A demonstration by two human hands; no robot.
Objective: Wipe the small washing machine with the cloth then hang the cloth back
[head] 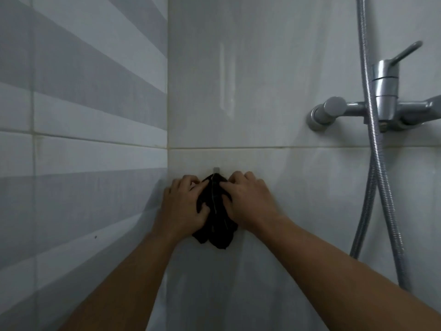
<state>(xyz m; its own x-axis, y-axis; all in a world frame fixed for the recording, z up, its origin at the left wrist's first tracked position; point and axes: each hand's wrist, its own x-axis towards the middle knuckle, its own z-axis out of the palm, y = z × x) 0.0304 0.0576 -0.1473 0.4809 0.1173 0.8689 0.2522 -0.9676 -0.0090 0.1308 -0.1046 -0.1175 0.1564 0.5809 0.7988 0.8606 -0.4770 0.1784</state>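
A dark, bunched cloth (216,225) hangs against the pale tiled wall, its top right under a small metal hook (216,170). My left hand (183,206) grips the cloth's left side with its fingers curled in. On the right side, my right hand (245,201) pinches the cloth near its top. Both hands press close to the wall in the corner. The small washing machine is out of view.
A chrome shower mixer tap (384,101) with a lever sticks out of the wall at the right. Its metal hose (377,177) loops down beside it. A striped grey tiled wall (83,139) closes the left side.
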